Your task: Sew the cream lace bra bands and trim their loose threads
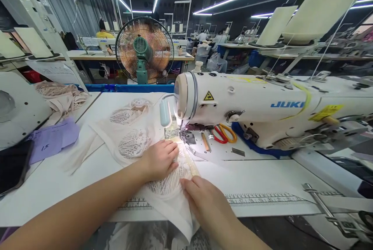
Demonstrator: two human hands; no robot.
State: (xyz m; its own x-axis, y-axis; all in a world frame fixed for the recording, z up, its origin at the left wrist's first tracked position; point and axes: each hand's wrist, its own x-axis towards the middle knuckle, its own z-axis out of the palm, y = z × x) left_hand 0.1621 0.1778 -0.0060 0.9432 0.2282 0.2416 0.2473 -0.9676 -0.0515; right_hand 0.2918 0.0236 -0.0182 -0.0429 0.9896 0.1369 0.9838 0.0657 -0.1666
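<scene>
I have the lace fabric (169, 186) near the middle of the surface's (247, 178) near edge, its back end close to the presser foot (188, 137) of the sewing machine (262, 100) and its front drooping over that edge. My left hand (161, 160) lies on top, fingers together and slightly bent; whether they grip a fold, I can't tell. My right hand (202, 195) appears to pinch the fabric's right side between thumb and forefinger, beside a pale trim (191, 166).

The left fingertips worry me most: they sit so near the needle area that a sudden feed could draw them in. If the two hands pull unevenly, I'd expect the openwork to stretch and the trim to wander off line. The hanging part could drag or catch on the near edge. More pale fabric (135, 143) spreads towards the far left corner, and a fold of it might slip under the foot. Right of the foot, the scissors (224, 139) and a small wooden-handled tool (205, 142) could snag cloth swung that way.
</scene>
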